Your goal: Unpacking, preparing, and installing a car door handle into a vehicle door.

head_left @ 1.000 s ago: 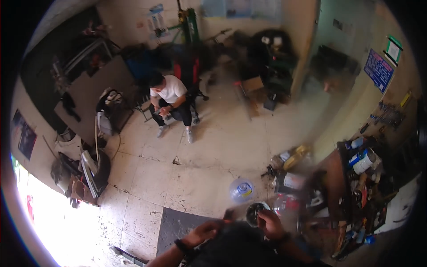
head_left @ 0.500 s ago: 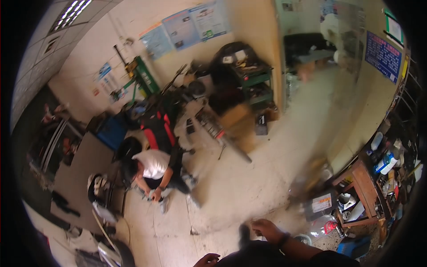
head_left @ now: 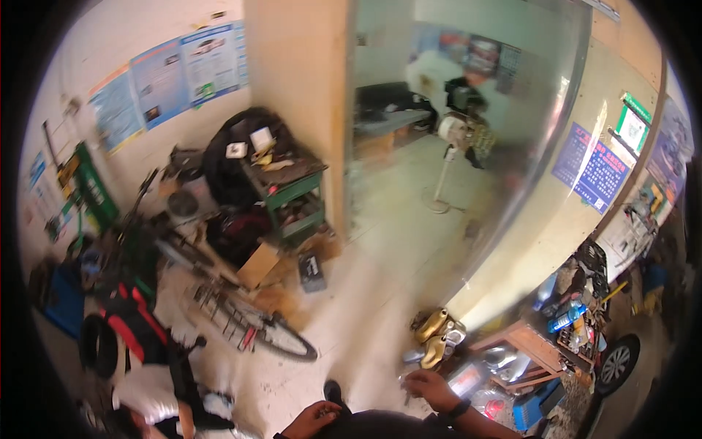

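At the lower edge my left hand (head_left: 314, 418) is in front of my body with its fingers curled inward. A small spot shows at its fingers, too small to name. My right hand (head_left: 433, 390), with a dark band at the wrist, reaches over the floor with fingers bent and pressed together. Something small and pale seems to be at its fingertips, but I cannot make it out. Nearest to the right hand are several gold bottles (head_left: 433, 344), just beyond it. My dark shoe (head_left: 333, 391) shows between the hands.
A person in a white top (head_left: 146, 391) crouches at the lower left beside a red-and-black seat (head_left: 135, 318). A bicycle (head_left: 248, 322) lies across the floor. A green cart (head_left: 292, 194), glass partition (head_left: 468, 241), cluttered wooden stand (head_left: 526, 340), blue case (head_left: 537, 402) and car wheel (head_left: 616, 364) surround the floor.
The view has swung right, so the crouching person and bicycle sit farther left. My left hand has come farther into view; my right hand stays low in front of me.
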`<state>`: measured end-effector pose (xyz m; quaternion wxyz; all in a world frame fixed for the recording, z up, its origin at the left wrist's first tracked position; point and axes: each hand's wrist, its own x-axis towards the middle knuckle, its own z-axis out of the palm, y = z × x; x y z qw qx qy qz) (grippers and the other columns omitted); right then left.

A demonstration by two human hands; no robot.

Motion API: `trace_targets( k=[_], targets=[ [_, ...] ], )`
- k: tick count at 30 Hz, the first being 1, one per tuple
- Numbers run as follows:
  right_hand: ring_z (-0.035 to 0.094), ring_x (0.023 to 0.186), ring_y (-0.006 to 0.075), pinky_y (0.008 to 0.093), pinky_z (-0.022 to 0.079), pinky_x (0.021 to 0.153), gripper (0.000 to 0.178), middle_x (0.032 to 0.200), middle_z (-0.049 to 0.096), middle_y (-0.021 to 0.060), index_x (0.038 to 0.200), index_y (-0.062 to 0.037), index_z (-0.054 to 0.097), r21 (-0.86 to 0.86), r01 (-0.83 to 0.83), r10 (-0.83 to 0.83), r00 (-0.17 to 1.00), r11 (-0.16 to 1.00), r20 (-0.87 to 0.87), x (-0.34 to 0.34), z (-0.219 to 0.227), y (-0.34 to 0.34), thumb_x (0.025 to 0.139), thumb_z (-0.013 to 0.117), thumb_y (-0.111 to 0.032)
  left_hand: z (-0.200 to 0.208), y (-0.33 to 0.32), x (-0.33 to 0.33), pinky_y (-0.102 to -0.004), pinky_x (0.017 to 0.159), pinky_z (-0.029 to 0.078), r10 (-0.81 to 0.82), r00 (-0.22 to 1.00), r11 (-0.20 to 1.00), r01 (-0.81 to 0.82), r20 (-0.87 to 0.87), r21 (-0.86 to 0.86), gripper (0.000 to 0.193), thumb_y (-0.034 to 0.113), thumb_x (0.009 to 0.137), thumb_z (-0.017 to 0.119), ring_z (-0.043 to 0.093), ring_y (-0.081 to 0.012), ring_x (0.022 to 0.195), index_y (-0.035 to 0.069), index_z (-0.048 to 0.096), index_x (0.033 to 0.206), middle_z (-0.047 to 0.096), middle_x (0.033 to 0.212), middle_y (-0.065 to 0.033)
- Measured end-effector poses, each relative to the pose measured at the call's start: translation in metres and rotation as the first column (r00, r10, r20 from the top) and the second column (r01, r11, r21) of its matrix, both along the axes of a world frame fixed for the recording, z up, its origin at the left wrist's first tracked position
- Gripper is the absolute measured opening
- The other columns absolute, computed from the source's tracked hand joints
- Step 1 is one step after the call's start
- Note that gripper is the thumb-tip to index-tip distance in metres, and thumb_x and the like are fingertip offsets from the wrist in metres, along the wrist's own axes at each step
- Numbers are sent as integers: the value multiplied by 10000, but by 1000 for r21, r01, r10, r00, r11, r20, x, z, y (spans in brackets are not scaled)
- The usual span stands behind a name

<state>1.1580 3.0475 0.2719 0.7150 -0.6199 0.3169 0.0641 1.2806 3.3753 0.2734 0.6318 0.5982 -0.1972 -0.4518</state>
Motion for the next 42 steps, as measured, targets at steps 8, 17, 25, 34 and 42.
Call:
trace_targets(
  k=[8,17,25,34,42],
  targets=[
    [625,817,141,290,525,754,170,911,663,50,1030,1,675,-73,496,-497,868,866,-2,78,10,-117,930,639,-130,6,-248,229,-291,954,496,-524,848,851,520,77,75,357,257,960,687,624,-140,1062,24,600,1217,665,1122,-65],
    [594,728,124,274,493,665,202,845,640,38,1051,7,633,-132,538,-527,842,832,114,306,27,-344,906,670,-128,-15,-438,441,-323,1004,462,-488,869,864,466,82,192,377,252,990,643,570,-153,1134,51,559,1297,617,1213,-61],
    [596,749,108,255,502,685,186,859,639,33,1069,-2,626,-85,386,-378,921,919,96,532,47,-534,912,652,-96,-29,-551,602,-304,975,476,-295,955,927,282,18,247,337,249,994,646,593,-135,1084,55,592,1264,645,1157,-52],
    [602,737,127,270,518,676,162,875,638,61,1084,6,608,-105,433,-433,901,895,20,696,39,-697,941,627,-66,-12,-802,856,-312,930,483,-290,952,954,279,98,112,332,267,990,649,585,-136,1035,13,613,1200,645,1107,-62],
    [621,739,145,281,533,663,139,867,631,71,1078,-8,595,-276,396,-381,918,876,109,828,3,-863,957,611,-76,31,-1007,995,-264,953,429,-569,822,804,550,-24,-226,379,300,1011,618,513,-94,1072,47,550,1284,583,1140,-10]
  ],
)
